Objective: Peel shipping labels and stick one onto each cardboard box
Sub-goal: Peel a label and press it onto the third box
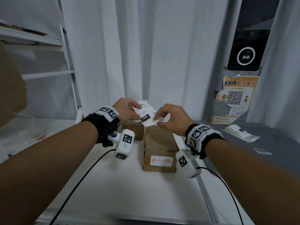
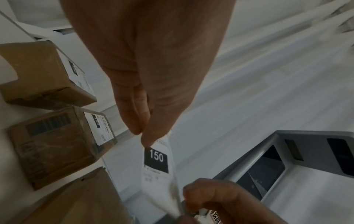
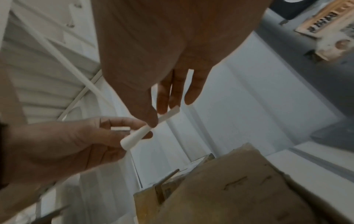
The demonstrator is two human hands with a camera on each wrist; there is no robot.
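Both hands hold a white shipping label (image 1: pixel 146 116) with a black "150" square above the boxes. My left hand (image 1: pixel 137 111) pinches its left edge between thumb and fingers; in the left wrist view the left hand (image 2: pixel 142 134) grips the label (image 2: pixel 157 160) just above the "150". My right hand (image 1: pixel 156 118) pinches the lower right corner; the right wrist view shows this hand (image 3: pixel 157 119) on the label (image 3: pixel 132 141), seen edge-on and curled. Below stands a cardboard box (image 1: pixel 159 143) with a handwritten tag (image 1: pixel 160 161). Two labelled boxes (image 2: pixel 57 144) (image 2: pixel 44 75) lie behind it.
A stack of labels (image 1: pixel 241 133) lies on the grey counter (image 1: pixel 276 143) at the right. A torn QR poster (image 1: pixel 235 98) and a black device (image 1: pixel 246 54) hang above it. White shelving (image 1: pixel 48 73) stands left, and the white table (image 1: pixel 121 192) runs toward me.
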